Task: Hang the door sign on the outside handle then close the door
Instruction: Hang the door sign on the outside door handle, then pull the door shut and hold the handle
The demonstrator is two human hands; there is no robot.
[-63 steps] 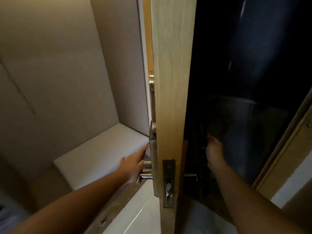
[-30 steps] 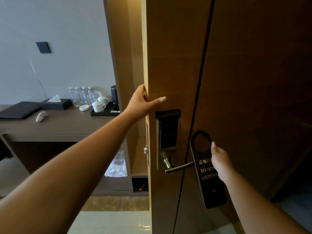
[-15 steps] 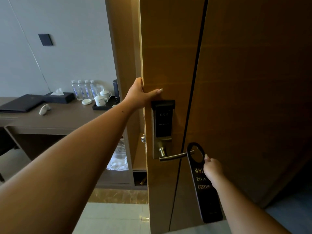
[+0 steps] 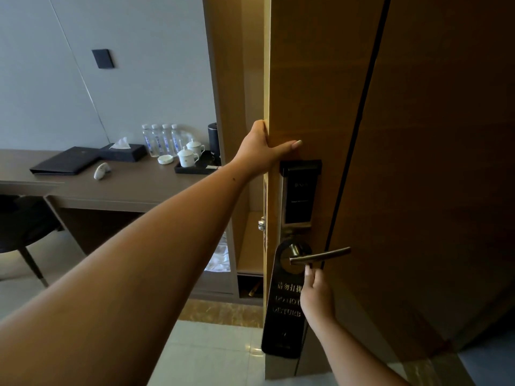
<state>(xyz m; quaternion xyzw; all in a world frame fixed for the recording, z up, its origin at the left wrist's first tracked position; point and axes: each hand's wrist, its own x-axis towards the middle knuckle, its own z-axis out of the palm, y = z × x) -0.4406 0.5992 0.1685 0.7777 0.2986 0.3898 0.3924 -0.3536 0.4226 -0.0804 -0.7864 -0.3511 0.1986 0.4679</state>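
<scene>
**Sign on the handle, door open**

Head view: a hotel-style room lies beyond the doorway on the left, with a pale grey wall (image 4: 139,79) carrying a dark square switch plate (image 4: 102,59). Against that wall stands a long brown desk (image 4: 125,190). On it, from left to right, lie a dark folder (image 4: 65,160), a small white object (image 4: 101,171), a black tissue box (image 4: 124,151), a row of four water bottles (image 4: 161,139), a white dish (image 4: 165,159) and two lidded white cups (image 4: 189,153) on a black tray (image 4: 195,169). A dark chair (image 4: 22,227) sits at the desk's near left end. The floor near the threshold is pale tile (image 4: 209,355).

The wooden door (image 4: 320,93) stands open, its edge toward the camera and its outside face filling the right of the frame. A black card-reader lock (image 4: 299,193) is mounted above the metal lever handle (image 4: 320,255), which points right.

The left hand (image 4: 263,147) grips the door's edge above the lock, thumb flat across the outside face and fingers wrapped round the edge out of sight.

The black door sign (image 4: 284,302) hangs on the handle, the lever passing through its round hole, and its body drops down the door face below. The right hand (image 4: 316,293) is at the sign's right edge just under the handle, fingers together and pointing up; whether it is pinching the sign or only touching it, I cannot tell.
</scene>
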